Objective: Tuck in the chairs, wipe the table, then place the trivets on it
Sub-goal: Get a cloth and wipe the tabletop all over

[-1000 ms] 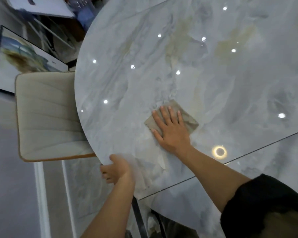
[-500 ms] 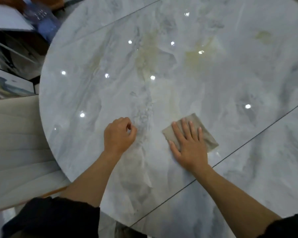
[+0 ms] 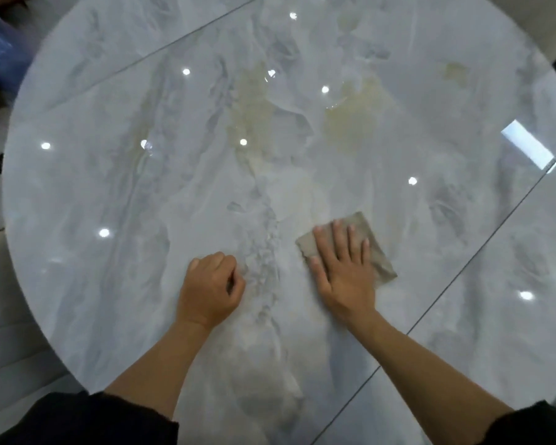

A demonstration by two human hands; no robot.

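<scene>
So the folded beige-grey wiping cloth (image 3: 350,248) lies flat on the round, glossy grey-white marble-look table (image 3: 142,194), a bit right of the middle and closer to the near edge than the far one. The right hand (image 3: 344,271) is pressed down on top of it, palm flat and fingers spread pointing toward the far edge — not gripping the cloth at all, just pinning it against the surface. The cloth's far corner and right side stick out past the fingers.

The left hand (image 3: 209,290) sits just to the left of that, also on the tabletop, curled into a loose fist with nothing in it as far as I can see. The two hands are near each other but not touching.

Further out, there are yellowish smudgy patches (image 3: 254,104) on the surface toward the far edge, past the middle, plus a bunch of little ceiling-light reflections dotted around. Thin dark seam lines cross the top — one near the far left, one along the right side.

Both forearms are bare, with black sleeves (image 3: 87,419) at the bottom corners. Off the table's left edge there's a cream padded chair (image 3: 4,332), partly under the rim.
</scene>
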